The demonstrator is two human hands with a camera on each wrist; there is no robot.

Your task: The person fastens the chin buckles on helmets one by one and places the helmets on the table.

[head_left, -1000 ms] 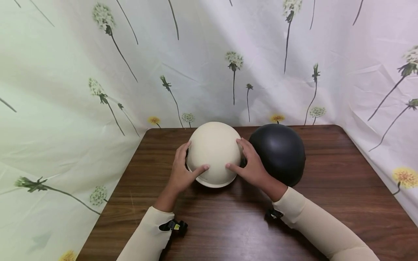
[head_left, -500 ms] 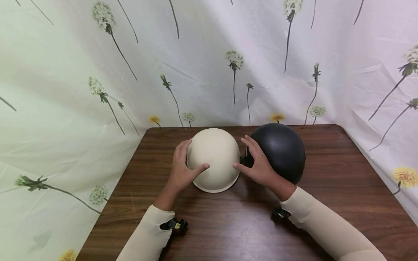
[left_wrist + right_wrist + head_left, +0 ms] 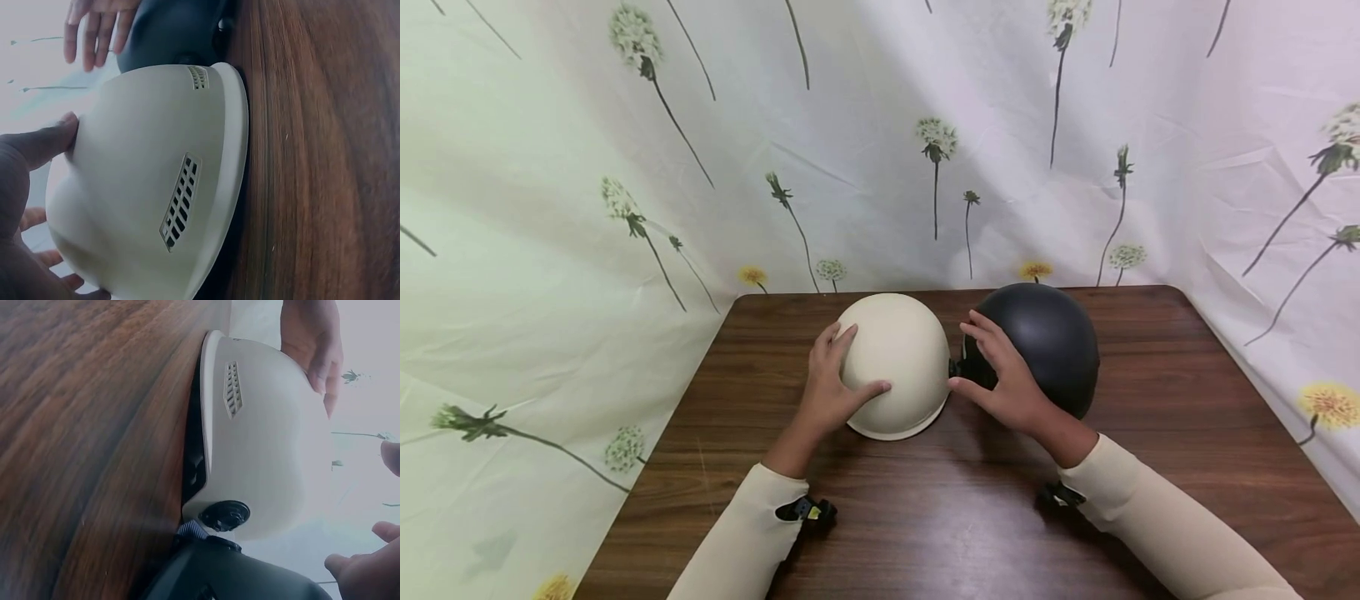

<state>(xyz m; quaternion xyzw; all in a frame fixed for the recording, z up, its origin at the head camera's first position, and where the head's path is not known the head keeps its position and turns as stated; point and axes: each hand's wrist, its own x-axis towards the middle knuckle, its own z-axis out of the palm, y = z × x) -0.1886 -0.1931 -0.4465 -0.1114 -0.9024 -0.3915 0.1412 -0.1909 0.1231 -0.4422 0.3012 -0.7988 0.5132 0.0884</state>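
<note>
A cream helmet (image 3: 901, 346) sits dome up on the table, its side vents (image 3: 181, 203) showing in the left wrist view. My left hand (image 3: 829, 393) rests on its left side, thumb and fingers spread over the dome; the thumb (image 3: 53, 139) touches the shell. On the other side, my right hand (image 3: 1011, 390) holds nothing, its fingers spread between the cream helmet and a black helmet (image 3: 1048, 337). In the right wrist view a round black fitting (image 3: 225, 515) is on the cream shell, close to the black helmet (image 3: 231, 575).
Both helmets stand side by side toward the back of the brown wooden table (image 3: 895, 517). Behind and beside the table hangs a pale cloth (image 3: 865, 167) printed with dandelions. A small black device (image 3: 812, 511) is strapped at the left wrist, another (image 3: 1062, 496) at the right.
The cream helmet has come down and slightly toward the front. My right hand has let go of it and moved right. My left hand has shifted a little right over the dome.
</note>
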